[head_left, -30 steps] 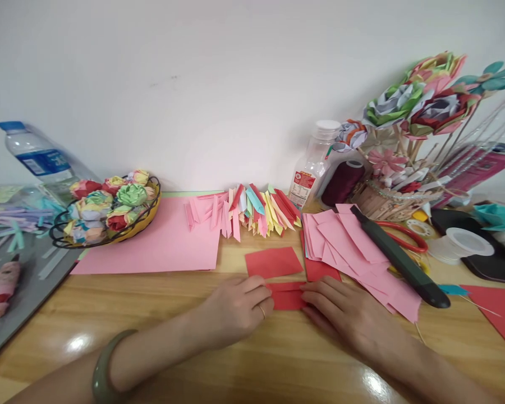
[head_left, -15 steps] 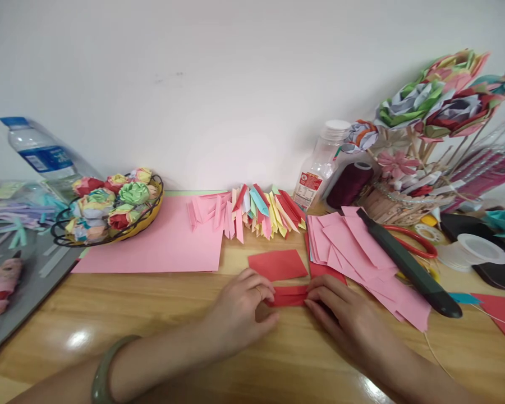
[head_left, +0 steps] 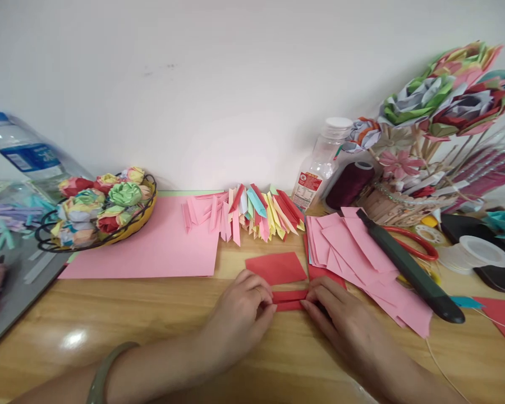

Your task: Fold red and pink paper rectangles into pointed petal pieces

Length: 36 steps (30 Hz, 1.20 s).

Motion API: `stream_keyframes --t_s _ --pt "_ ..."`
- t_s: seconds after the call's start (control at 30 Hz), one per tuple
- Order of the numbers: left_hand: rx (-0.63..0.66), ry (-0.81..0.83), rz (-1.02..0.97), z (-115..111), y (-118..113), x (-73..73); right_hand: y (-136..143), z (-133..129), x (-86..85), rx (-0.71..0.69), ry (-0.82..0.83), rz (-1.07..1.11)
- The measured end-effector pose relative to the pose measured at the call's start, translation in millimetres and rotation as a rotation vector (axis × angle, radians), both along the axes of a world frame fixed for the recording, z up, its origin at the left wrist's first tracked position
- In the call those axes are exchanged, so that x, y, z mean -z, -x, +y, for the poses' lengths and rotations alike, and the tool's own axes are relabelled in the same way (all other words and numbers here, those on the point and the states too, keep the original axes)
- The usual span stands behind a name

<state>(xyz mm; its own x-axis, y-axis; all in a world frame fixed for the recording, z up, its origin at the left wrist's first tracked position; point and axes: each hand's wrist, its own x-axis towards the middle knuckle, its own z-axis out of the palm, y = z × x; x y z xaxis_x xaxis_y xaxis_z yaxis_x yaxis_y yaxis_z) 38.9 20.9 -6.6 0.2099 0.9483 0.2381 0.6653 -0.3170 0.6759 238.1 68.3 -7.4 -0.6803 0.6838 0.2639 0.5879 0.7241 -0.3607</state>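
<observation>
Craft corner of a room with a plain pale wall, wood-grain bench (head_left: 151,314) spread with coloured paper strips (head_left: 261,210), pink sheets (head_left: 151,247), basket of folded paper flowers (head_left: 149,216), thread spool (head_left: 350,185), scissors (head_left: 421,244), drink bottles (head_left: 31,160)

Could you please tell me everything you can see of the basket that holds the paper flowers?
The basket is shallow, with a yellow body and a dark, looping rim that looks like wire or cord; its exact material I cannot tell. It sits at the left, its left end near the gray mat, partly over the large pink sheet. Multicolored paper flowers fill it and hide its inside. It appears upright, and neither hand touches it.
</observation>
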Motion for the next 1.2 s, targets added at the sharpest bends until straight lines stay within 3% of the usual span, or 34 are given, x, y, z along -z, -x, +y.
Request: stream_keyframes --t_s 0.47,0.63,0.8,0.93,1.1,1.2 --pt "-0.086 -0.028 0.236 7.6 -3.5 1.1 6.3 1.4 7.6 0.067 -0.228 -0.025" --pt "-0.057 -0.035 0.298 5.9 -3.3 -0.8 3.5 0.5 8.6 0.057 -0.200 -0.053" --pt "0.059 -0.113 0.295 4.6 2.2 -0.1 1.2 0.2 8.5 0.062 -0.125 -0.045" --pt "0.089 -0.254 0.283 5.6 4.6 3.1 -4.4 -0.7 4.0 -0.023 -0.109 -0.053" --pt "0.076 -0.363 0.377 7.2 0.9 5.9 -10.2 -4.6 -3.2 -0.191 -0.393 -0.046" --pt "0.083 -0.445 0.485 4.2 3.6 10.0 -10.4 -8.4 -1.9 -0.230 -0.411 -0.054"
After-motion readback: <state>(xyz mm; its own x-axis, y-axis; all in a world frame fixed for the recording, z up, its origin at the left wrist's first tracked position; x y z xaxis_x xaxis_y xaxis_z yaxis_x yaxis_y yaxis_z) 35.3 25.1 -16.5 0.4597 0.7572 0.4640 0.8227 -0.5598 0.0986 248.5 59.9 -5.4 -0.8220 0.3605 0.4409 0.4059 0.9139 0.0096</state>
